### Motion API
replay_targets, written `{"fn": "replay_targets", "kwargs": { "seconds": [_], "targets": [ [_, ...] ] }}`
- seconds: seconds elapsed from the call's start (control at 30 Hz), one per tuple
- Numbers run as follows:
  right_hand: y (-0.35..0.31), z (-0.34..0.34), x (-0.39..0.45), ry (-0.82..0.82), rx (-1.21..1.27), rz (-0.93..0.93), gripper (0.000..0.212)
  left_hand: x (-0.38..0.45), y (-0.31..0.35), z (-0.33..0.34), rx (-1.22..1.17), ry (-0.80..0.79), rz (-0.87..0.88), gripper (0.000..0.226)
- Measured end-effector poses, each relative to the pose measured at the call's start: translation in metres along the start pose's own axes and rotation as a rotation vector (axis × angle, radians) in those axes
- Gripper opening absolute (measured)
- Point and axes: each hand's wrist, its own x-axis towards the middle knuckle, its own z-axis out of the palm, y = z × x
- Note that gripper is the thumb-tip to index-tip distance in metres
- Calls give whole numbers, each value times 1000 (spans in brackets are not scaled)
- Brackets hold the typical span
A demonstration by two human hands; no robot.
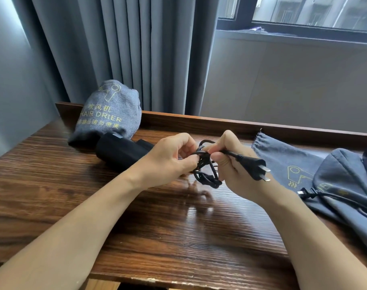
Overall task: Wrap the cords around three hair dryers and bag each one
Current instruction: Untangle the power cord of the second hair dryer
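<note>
- The black hair dryer (120,150) is lying on the wooden table (94,206) at about 10 o'clock from the hands, its barrel end pointing toward the camera, just in front of a filled grey bag (109,114) printed "HAIR DRIER".
- The left hand (170,160) is curling its fingers around the bundled loops of the cord (205,172), pinching them together.
- The right hand (230,164) is gripping the cord's end just behind the plug (253,167), prongs pointing toward 4 o'clock.
- That cord is looking soft and springy, I'd say: loops are sagging below the hands and wanting to open.
- Best hold, in my judgement: stay pinched on the bundle's middle and near the stiff plug moulding.
- An empty grey bag (287,162) is lying flat at 3 o'clock; the dryer itself probably wants lifting by the body.
</note>
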Motion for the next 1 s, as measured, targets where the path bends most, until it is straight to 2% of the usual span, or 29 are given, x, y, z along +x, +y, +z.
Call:
{"fn": "replay_targets", "kwargs": {
  "seconds": [0.1,0.3,0.4,0.47,0.57,0.67,0.87,1.0],
  "targets": [
    [-1,3,2,17,-65,35,23,1,2,2,11,13,0,7],
    [6,-2,1,-4,-78,-68,8,0,6,-1,74,50,-39,4],
    [10,-3,0,7,-93,-67,18,0,5,0,87,60,-72,5],
    [1,-3,1,20,-160,-90,8,1,6,3,23,60,-99,4],
    [-17,-1,2,62,-314,-170,23,0,8,6,0,61,-104,3],
    [-22,1,1,23,-382,-176,17,0,8,5,33,71,-94,3],
    [-18,1,1,-12,-174,-85,21,2,6,10,111,154,-84,4],
    [-28,-4,1,-91,59,-28,35,4,5,5,123,213,-100,5]
  ]
}}
